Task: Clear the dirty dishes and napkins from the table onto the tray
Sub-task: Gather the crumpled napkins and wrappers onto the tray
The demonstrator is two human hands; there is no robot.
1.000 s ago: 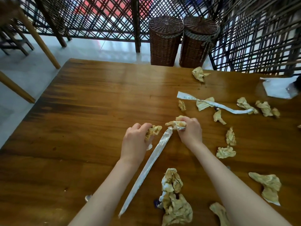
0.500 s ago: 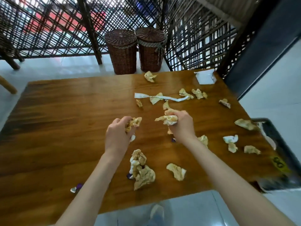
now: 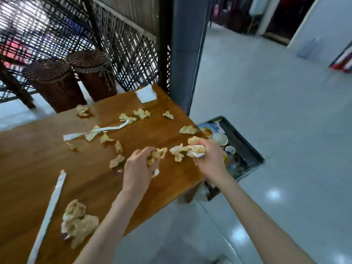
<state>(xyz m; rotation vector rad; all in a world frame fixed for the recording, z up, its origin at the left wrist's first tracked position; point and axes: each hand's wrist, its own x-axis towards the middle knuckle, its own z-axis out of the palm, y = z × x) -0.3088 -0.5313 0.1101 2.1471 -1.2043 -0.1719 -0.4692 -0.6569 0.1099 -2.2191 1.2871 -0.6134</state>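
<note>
My left hand [image 3: 140,164] grips a crumpled stained napkin [image 3: 158,154] above the wooden table [image 3: 28,162]. My right hand [image 3: 211,157] holds a bigger wad of napkins [image 3: 190,149] near the table's right edge. Just beyond that edge sits a dark tray [image 3: 245,147] carrying a patterned plate [image 3: 204,128], a bowl [image 3: 220,139] and a small cup [image 3: 230,150]. Several more soiled napkins lie scattered on the table, with a large clump [image 3: 78,223] at the near left.
Two long white paper strips [image 3: 49,210] [image 3: 95,130] lie on the table, and a white folded packet [image 3: 146,94] sits at the far corner. Two wicker baskets [image 3: 55,82] stand behind the table by a lattice screen. Grey floor lies to the right.
The view has swung right, bringing the tray with dishes into sight. Both hands have moved right toward the table edge, still holding their napkins; the long strip now lies on the table.
</note>
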